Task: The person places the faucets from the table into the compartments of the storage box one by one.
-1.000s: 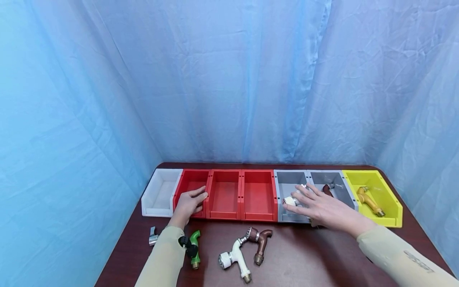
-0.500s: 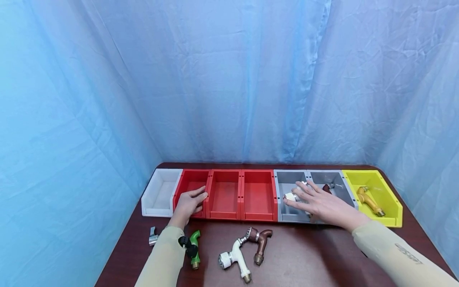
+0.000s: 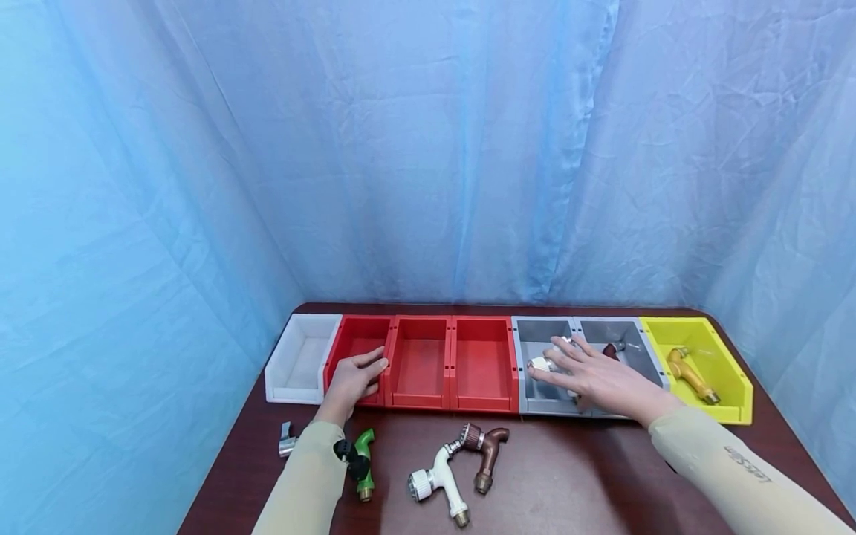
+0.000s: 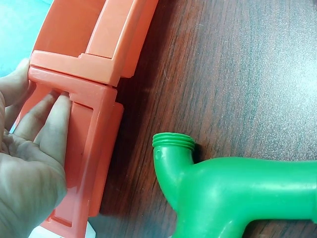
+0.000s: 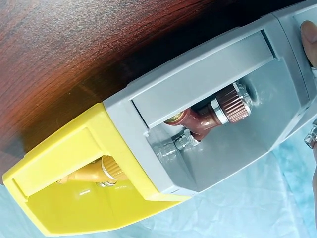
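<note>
In the head view my left hand (image 3: 351, 383) grips the upright wall between two red bins. The left wrist view shows its fingers (image 4: 55, 119) inside one red bin (image 4: 86, 163) and the thumb at the rim. My right hand (image 3: 595, 380) is over the left grey bin (image 3: 535, 405), its spread fingers around a white tap (image 3: 539, 364). Its palm side is hidden. The right wrist view catches only a fingertip and part of the chrome at its edge. A green tap (image 3: 364, 464) lies beside my left forearm.
A white tap (image 3: 443, 479) and a brown tap (image 3: 490, 453) lie on the table, and a small chrome piece (image 3: 286, 442) is at the left. The other grey bin (image 5: 198, 82) holds a brown tap (image 5: 208, 116); the yellow bin (image 3: 738, 397) holds a yellow one (image 3: 689, 371).
My right hand has shifted slightly left and farther in over the grey bin, the white tap moving a little with it. The left hand keeps its place.
</note>
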Demonstrator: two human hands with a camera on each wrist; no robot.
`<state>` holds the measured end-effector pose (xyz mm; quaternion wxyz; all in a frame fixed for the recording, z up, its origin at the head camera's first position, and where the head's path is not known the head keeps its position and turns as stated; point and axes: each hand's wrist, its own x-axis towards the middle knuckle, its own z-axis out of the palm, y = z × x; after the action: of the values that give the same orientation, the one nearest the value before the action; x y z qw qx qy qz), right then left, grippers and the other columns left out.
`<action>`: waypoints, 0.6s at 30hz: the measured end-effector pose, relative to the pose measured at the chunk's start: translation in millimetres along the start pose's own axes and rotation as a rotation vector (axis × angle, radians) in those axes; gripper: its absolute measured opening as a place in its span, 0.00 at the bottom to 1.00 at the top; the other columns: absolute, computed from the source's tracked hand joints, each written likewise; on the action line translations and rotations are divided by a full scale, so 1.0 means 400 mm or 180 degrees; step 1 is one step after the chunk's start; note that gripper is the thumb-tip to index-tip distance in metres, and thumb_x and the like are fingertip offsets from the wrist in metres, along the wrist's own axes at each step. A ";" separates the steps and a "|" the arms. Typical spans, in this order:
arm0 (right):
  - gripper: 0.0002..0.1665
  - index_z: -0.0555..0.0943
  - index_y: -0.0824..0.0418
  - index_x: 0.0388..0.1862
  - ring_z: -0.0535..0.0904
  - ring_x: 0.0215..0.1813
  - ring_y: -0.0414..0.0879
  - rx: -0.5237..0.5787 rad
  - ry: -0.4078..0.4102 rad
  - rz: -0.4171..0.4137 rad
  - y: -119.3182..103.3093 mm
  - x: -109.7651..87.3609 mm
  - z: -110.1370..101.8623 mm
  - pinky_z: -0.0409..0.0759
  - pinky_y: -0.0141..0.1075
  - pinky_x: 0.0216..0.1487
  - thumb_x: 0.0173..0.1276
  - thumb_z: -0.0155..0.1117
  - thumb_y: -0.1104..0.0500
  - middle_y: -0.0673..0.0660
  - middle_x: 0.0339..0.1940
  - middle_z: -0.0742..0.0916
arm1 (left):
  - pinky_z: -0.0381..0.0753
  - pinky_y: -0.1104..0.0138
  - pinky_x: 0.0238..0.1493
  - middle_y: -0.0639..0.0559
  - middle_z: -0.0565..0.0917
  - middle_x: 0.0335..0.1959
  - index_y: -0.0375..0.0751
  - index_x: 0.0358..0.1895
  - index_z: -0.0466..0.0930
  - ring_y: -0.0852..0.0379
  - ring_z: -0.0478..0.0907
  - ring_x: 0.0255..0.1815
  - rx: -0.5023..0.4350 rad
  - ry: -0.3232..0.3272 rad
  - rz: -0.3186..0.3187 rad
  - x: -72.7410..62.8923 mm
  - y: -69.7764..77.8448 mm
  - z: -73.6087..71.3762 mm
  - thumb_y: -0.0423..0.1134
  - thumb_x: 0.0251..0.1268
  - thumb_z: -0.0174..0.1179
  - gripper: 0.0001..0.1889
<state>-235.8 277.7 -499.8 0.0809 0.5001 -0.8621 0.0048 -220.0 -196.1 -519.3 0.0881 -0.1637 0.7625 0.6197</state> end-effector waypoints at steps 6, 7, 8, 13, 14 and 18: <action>0.63 0.69 0.47 0.78 0.65 0.76 0.68 -0.0083 0.0100 -0.0082 0.009 0.005 0.006 0.67 0.65 0.71 0.40 0.87 0.63 0.63 0.75 0.75 | 0.84 0.54 0.57 0.41 0.72 0.72 0.54 0.74 0.73 0.36 0.72 0.68 0.0031 0.0013 0.0006 -0.002 0.001 0.002 0.47 0.67 0.69 0.32; 0.63 0.70 0.48 0.78 0.65 0.76 0.68 -0.0086 0.0098 -0.0086 0.010 0.005 0.006 0.67 0.65 0.71 0.40 0.87 0.63 0.64 0.74 0.75 | 0.84 0.54 0.57 0.41 0.72 0.72 0.53 0.74 0.72 0.36 0.72 0.68 0.0035 0.0014 0.0011 -0.002 0.001 0.003 0.47 0.67 0.69 0.32; 0.63 0.70 0.48 0.78 0.65 0.76 0.68 -0.0089 0.0096 -0.0087 0.010 0.006 0.006 0.67 0.65 0.71 0.40 0.87 0.64 0.64 0.74 0.75 | 0.84 0.54 0.57 0.41 0.72 0.72 0.53 0.74 0.73 0.37 0.72 0.68 0.0034 0.0010 0.0009 -0.002 0.002 0.003 0.47 0.67 0.69 0.32; 0.63 0.68 0.49 0.79 0.64 0.76 0.69 0.0005 -0.0024 -0.0020 0.010 0.010 0.001 0.67 0.67 0.70 0.42 0.87 0.64 0.65 0.74 0.75 | 0.84 0.54 0.57 0.40 0.72 0.72 0.54 0.73 0.73 0.36 0.72 0.68 0.0059 0.0012 -0.0010 -0.002 0.003 0.003 0.47 0.68 0.68 0.30; 0.63 0.68 0.49 0.79 0.64 0.76 0.70 0.0036 -0.0052 -0.0002 0.011 0.011 0.001 0.67 0.67 0.71 0.43 0.86 0.65 0.66 0.74 0.75 | 0.84 0.53 0.57 0.40 0.72 0.73 0.54 0.73 0.73 0.36 0.72 0.68 0.0064 0.0009 -0.0017 -0.002 0.003 0.002 0.47 0.69 0.68 0.30; 0.62 0.68 0.48 0.79 0.63 0.76 0.70 0.0143 -0.0163 0.0061 0.012 0.015 -0.002 0.65 0.67 0.72 0.43 0.86 0.66 0.65 0.74 0.75 | 0.84 0.53 0.57 0.40 0.71 0.73 0.52 0.74 0.72 0.35 0.71 0.69 0.0073 0.0005 -0.0018 -0.003 0.003 0.002 0.47 0.68 0.68 0.32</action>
<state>-242.7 275.0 -497.7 0.0475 0.4936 -0.8683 0.0122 -219.5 -194.8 -518.2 0.0911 -0.1654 0.7692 0.6105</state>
